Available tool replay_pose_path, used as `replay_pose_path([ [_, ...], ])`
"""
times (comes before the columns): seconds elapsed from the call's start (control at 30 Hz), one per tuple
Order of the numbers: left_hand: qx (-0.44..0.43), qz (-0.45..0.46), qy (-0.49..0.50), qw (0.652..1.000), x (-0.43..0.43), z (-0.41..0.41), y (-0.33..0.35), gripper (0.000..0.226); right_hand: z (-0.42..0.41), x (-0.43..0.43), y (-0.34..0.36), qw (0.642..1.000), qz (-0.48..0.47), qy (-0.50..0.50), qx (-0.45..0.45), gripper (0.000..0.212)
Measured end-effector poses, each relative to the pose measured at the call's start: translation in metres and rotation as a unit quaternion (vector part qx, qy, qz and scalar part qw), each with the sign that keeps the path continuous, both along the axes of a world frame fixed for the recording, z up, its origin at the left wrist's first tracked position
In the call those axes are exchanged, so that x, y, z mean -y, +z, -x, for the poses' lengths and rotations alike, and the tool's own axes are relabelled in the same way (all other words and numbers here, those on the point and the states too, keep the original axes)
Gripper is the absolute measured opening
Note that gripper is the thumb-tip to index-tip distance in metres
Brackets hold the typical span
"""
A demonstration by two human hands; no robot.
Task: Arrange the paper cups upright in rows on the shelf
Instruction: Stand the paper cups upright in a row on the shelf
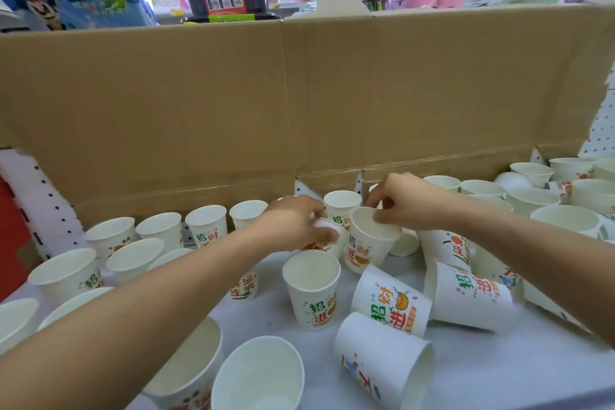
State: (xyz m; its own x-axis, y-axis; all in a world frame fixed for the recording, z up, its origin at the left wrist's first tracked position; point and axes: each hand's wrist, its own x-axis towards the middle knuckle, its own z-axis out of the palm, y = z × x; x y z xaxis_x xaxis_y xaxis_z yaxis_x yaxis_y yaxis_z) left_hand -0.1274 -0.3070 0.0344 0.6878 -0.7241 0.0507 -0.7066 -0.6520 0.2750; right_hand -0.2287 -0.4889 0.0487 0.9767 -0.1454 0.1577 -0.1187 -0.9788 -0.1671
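- Paper cups sit all over the white shelf, in the lower half of the frame.
- In the middle of the frame, the left hand grips a sideways cup, with its fingers curled round it.
- Just to its right, the right hand pinches the rim of a leaning cup.
- Done, I think: a back row of cups stands up along the cardboard wall at the left. More cups stand in front of it.
- Left to do: three fallen cups lie on their sides at the lower right.
- The cups at the far right stand close together in a messy bunch, not in neat rows.
- My guess is the job is about half done.
- Hard to see: the left arm hides some cups at the lower left, and the bottom edge cuts off others.
- I cannot tell if the two held cups touch each other.
- The toys and boxes at the top of the frame are blurry.
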Motion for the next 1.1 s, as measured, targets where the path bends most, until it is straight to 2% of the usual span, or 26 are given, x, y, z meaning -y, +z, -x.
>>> replay_pose_path([
  [0.17,0.009,0.066,-0.027,0.997,-0.027,-0.005,0.007,0.013,-0.013,-0.007,0.003,0.995,-0.089,-0.012,-0.035,0.017],
  [0.27,0.054,0.073,-0.025,0.996,-0.035,-0.008,0.004,0.011,-0.022,-0.012,0.001,0.995,-0.085,-0.017,-0.043,0.019],
  [0.37,0.113,0.029,-0.019,0.993,-0.038,-0.007,-0.001,0.013,-0.028,-0.018,-0.001,0.996,-0.074,-0.012,-0.047,0.021],
  [0.5,0.121,-0.011,-0.005,0.993,-0.041,-0.002,-0.001,0.021,-0.031,-0.018,-0.008,0.995,-0.076,-0.019,-0.062,0.022],
  [0.63,0.138,0.071,-0.016,0.988,-0.049,0.021,0.014,0.030,-0.006,-0.014,-0.002,0.999,-0.018,-0.016,0.021,0.029],
  [0.7,0.099,0.087,-0.033,0.991,-0.055,0.043,0.018,0.043,0.021,-0.015,0.003,0.997,-0.060,0.020,0.048,0.028],
  [0.8,0.027,0.014,-0.059,0.998,-0.061,0.067,0.013,0.070,0.060,-0.022,0.005,0.994,-0.091,0.060,-0.004,0.030],
  [0.9,0.034,-0.057,-0.075,0.995,-0.059,0.072,0.007,0.068,0.076,-0.029,-0.001,0.993,-0.065,0.062,-0.072,0.043],
  [1.1,-0.012,-0.053,-0.047,0.997,-0.069,0.061,0.008,0.062,0.072,-0.041,-0.017,0.992,-0.014,0.069,-0.106,0.054],
])
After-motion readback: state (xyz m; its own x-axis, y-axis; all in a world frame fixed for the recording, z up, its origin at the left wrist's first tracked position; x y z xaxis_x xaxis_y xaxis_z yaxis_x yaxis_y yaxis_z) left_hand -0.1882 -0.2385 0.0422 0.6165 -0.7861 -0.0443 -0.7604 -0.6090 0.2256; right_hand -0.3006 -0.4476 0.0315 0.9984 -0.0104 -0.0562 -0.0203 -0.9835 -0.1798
